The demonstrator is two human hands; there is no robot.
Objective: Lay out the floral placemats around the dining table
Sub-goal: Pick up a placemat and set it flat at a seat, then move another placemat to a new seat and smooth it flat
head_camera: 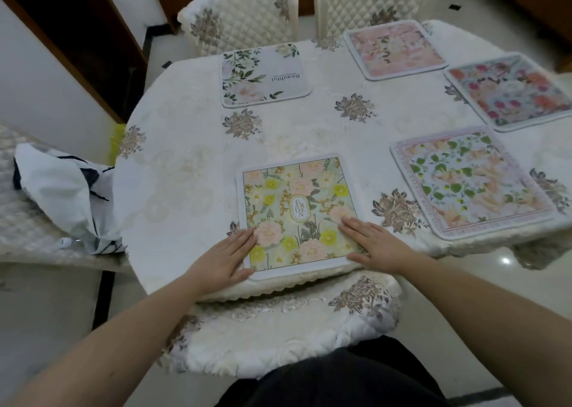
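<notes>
Floral placemats lay spread over the cream embroidered tablecloth (192, 146): the yellow-and-pink garden placemat (298, 211) sat at the near edge, with four others further off. Both hands were flat on it, fingers straight: the left hand (221, 259) on its left edge, the right hand (373, 245) on its lower right corner.

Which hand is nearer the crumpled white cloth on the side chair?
Left. The left hand rests on the garden placemat's left edge, toward the cloth; the right hand lies on its far side.
</notes>
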